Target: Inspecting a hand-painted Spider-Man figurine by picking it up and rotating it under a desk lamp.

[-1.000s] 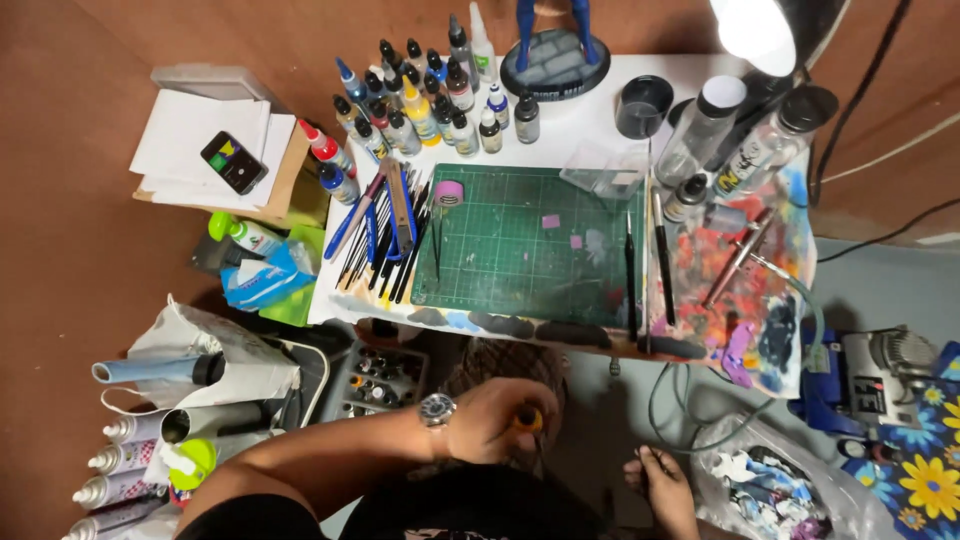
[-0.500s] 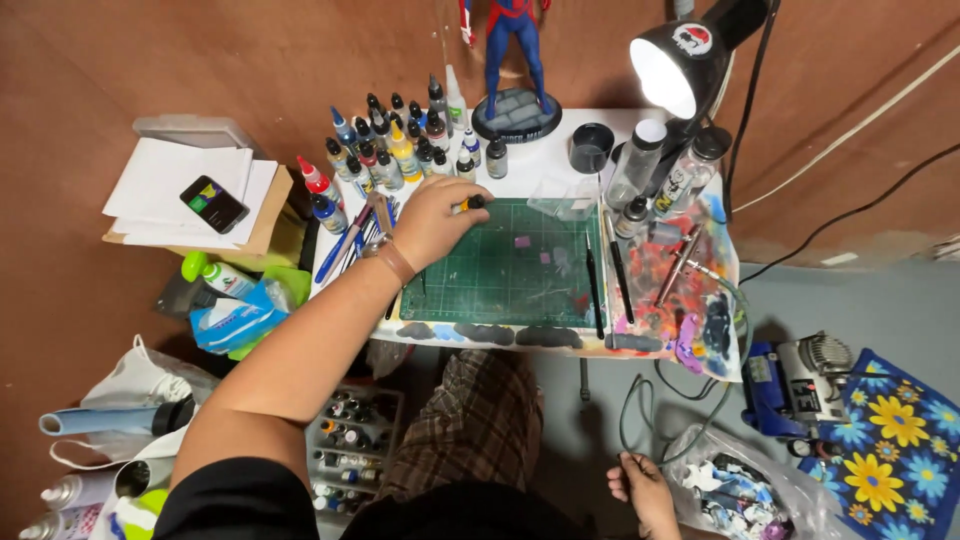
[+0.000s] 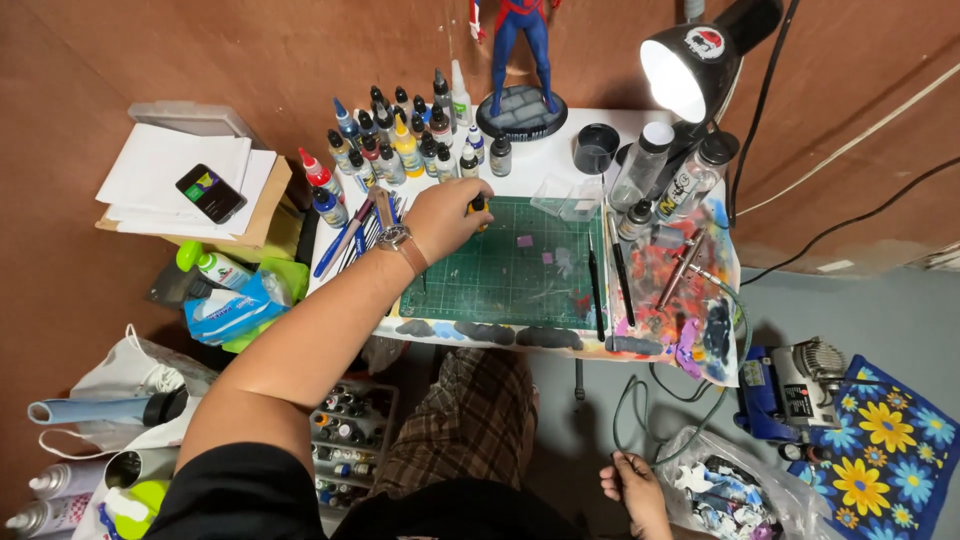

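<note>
The left hand (image 3: 445,215) has reached farther across the mat (image 3: 505,265), its grip pinching a small bottle (image 3: 478,207) upright, bottle rows just beyond.

The figurine (image 3: 522,50) at the back edge of the surface is cut off above the waist by the picture's top edge. The left hand (image 3: 445,215) covers most of a small yellow-and-black bottle (image 3: 478,208), so its shape is unclear. The spray cans (image 3: 45,490) run out of the bottom left corner. The labels on the paint bottles (image 3: 400,145) are too small to make out.
</note>
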